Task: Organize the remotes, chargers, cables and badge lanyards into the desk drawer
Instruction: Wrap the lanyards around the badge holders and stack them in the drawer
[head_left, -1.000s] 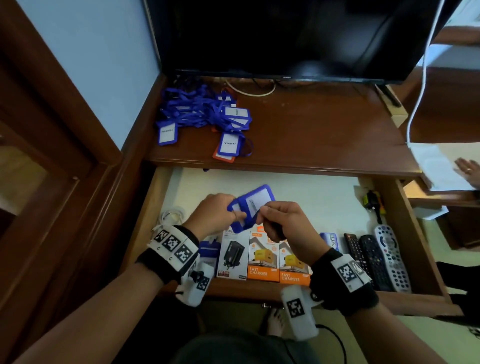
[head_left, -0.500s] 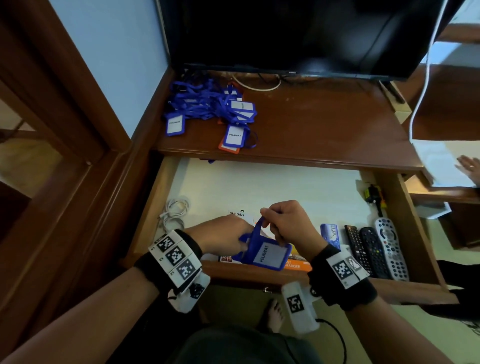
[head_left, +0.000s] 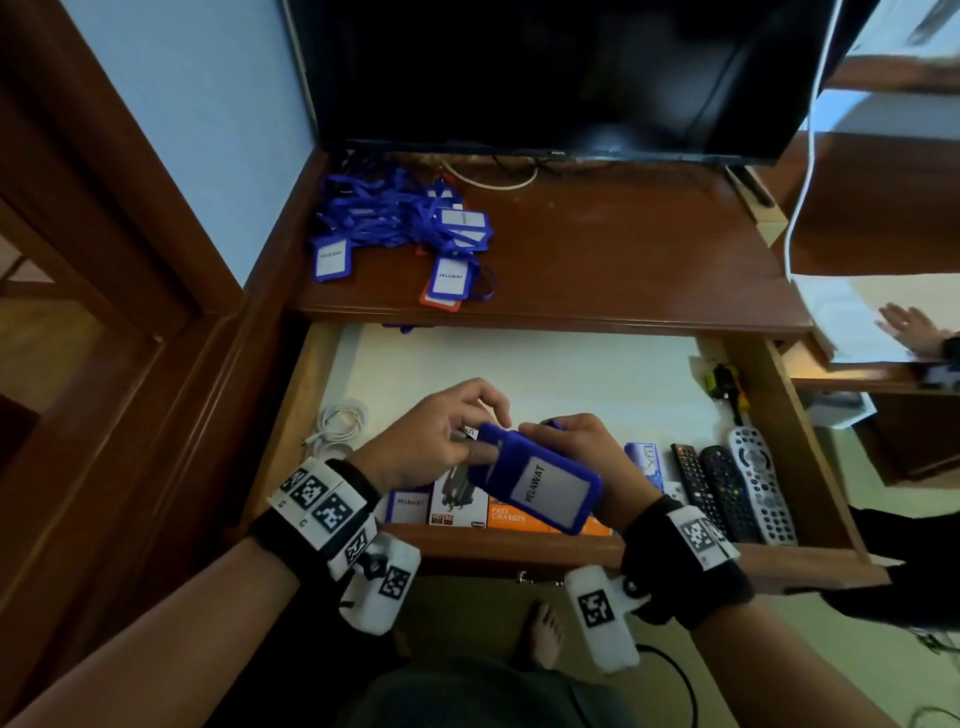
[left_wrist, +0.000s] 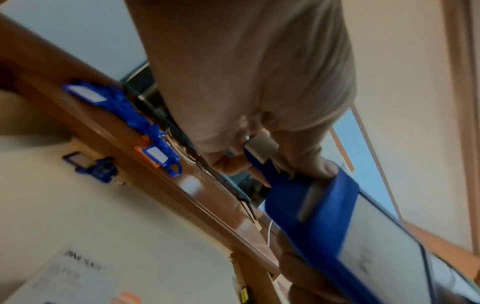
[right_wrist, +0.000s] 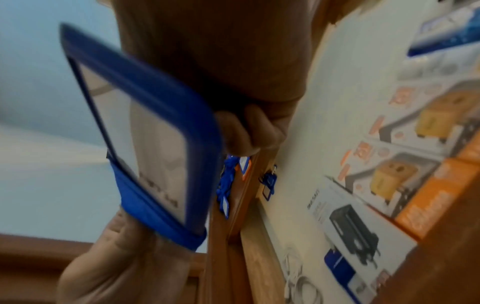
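Note:
Both hands hold one blue badge holder (head_left: 540, 486) marked PELAWAT over the front of the open drawer (head_left: 519, 364). My left hand (head_left: 483, 441) pinches its strap end (left_wrist: 262, 164) between thumb and fingers. The fingers of my right hand (head_left: 545, 431) curl round the holder's far side; the right wrist view shows those fingers (right_wrist: 246, 131) behind the holder (right_wrist: 145, 133). A pile of blue badge lanyards (head_left: 405, 223) lies on the desk top at the back left. In the drawer sit charger boxes (head_left: 460, 506), three remotes (head_left: 727, 488), a white cable (head_left: 337, 423) and another badge (head_left: 408, 506).
A dark TV (head_left: 545, 67) stands at the back of the desk top (head_left: 623, 249). Another person's hand (head_left: 909, 330) rests on white papers at the right. A small blue box (head_left: 644, 462) lies beside the remotes. The drawer's white floor shows behind my hands.
The badge holder came down from an upright hold above the drawer toward its front edge, and now lies tilted with its label facing up. Both hands stayed on it.

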